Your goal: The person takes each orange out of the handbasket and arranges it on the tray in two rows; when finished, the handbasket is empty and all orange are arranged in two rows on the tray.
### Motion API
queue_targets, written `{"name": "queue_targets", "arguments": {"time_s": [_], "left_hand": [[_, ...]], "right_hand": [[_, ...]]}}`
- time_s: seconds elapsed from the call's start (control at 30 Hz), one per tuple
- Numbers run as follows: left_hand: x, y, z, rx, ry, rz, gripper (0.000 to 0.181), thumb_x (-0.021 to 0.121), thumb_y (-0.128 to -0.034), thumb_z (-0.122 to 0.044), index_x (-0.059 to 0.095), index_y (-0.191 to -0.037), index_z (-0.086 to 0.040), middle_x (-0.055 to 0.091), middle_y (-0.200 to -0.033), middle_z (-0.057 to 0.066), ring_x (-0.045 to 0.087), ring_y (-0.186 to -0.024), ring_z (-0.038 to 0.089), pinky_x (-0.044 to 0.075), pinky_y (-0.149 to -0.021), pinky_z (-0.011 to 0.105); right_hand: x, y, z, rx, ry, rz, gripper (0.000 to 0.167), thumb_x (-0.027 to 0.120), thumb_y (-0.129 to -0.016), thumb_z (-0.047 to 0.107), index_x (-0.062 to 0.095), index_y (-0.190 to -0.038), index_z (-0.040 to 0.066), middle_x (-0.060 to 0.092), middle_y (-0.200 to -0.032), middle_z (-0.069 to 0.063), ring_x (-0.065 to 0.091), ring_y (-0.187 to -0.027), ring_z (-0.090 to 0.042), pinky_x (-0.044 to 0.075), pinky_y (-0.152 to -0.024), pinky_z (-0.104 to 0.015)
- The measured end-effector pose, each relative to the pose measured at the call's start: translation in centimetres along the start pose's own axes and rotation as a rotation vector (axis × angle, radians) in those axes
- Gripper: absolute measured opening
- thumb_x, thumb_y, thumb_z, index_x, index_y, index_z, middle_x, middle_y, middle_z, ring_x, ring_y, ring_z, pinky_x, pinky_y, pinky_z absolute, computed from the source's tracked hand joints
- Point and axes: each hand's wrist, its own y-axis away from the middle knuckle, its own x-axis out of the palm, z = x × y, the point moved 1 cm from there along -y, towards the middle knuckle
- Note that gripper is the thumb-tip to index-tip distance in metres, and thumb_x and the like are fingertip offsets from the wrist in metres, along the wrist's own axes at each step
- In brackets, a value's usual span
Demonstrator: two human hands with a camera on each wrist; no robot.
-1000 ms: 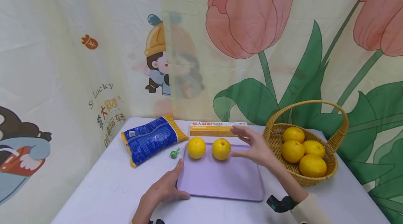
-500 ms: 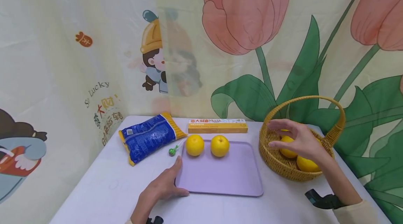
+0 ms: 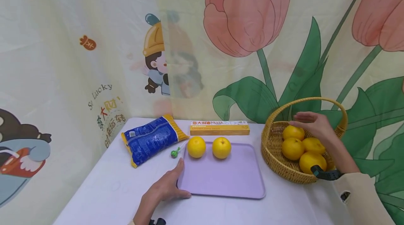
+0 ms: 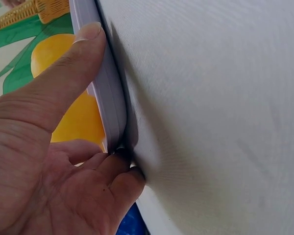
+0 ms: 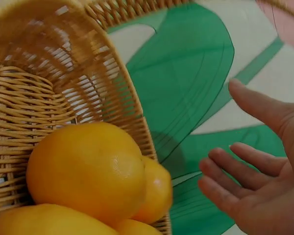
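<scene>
My left hand (image 3: 162,185) holds the front left corner of a lilac tray (image 3: 224,179), with its thumb on one edge and its fingers round the corner. Two oranges stand on the tray's back part, a left one (image 3: 196,147) and a right one (image 3: 221,147). To the right, my right hand (image 3: 318,126) hovers over a wicker basket (image 3: 266,154) that holds several more oranges (image 3: 292,149). In the right wrist view, the right hand (image 5: 259,196) has thumb and fingers spread apart, beside an orange (image 5: 88,171) and not touching it.
A blue and yellow bag (image 3: 153,140) lies at the back left of the white table (image 3: 110,190). By the tray's left edge is a green lollipop (image 3: 174,153). Behind the tray lies a pasta box (image 3: 219,130). The basket's handle (image 3: 303,99) arches above it.
My right hand has moved from beside the right orange on the tray to above the basket, with nothing in it. The left hand has stayed at the tray's corner.
</scene>
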Motion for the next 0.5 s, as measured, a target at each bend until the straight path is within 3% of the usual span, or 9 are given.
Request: {"name": "queue_targets", "arguments": {"time_s": [0.07,0.17,0.37,0.5], "left_hand": [[0.1,0.0,-0.1,0.002,0.001,0.002,0.127,0.101,-0.0756,-0.029,0.021,-0.171,0.0,0.03,-0.173,0.028,0.04,-0.153,0.051,0.034,-0.125,0.067],[0.2,-0.1,-0.1,0.001,0.004,0.005,0.128,0.101,-0.0755,-0.029,0.021,-0.171,0.0,0.03,-0.172,0.028,0.04,-0.152,0.051,0.034,-0.125,0.067],[0.1,0.0,-0.1,0.01,0.012,0.009,0.127,0.1,-0.0767,-0.03,0.02,-0.171,0.0,0.03,-0.172,0.028,0.041,-0.152,0.051,0.034,-0.126,0.067],[0.1,0.1,-0.1,0.018,0.006,0.003,0.127,0.1,-0.0768,-0.03,0.02,-0.171,0.0,0.031,-0.172,0.029,0.042,-0.152,0.051,0.034,-0.125,0.067]], "right_hand": [[-0.1,-0.5,-0.6,0.037,-0.018,-0.007,0.088,0.072,-0.103,0.051,0.041,-0.159,-0.01,0.049,-0.155,-0.037,0.046,-0.142,-0.051,0.042,-0.117,-0.07],[-0.1,-1.1,-1.3,0.083,-0.002,-0.036,0.088,0.072,-0.103,0.05,0.043,-0.156,-0.014,0.047,-0.153,-0.041,0.044,-0.141,-0.056,0.043,-0.116,-0.07],[0.0,-2.1,-2.4,0.148,0.043,-0.026,0.082,0.072,-0.104,0.043,0.046,-0.15,-0.019,0.045,-0.151,-0.043,0.051,-0.128,-0.055,0.054,-0.105,-0.061],[0.1,-2.7,-3.0,0.178,0.04,0.015,0.081,0.072,-0.104,0.04,0.045,-0.149,-0.021,0.042,-0.151,-0.044,0.056,-0.123,-0.051,0.062,-0.091,-0.044]]}}
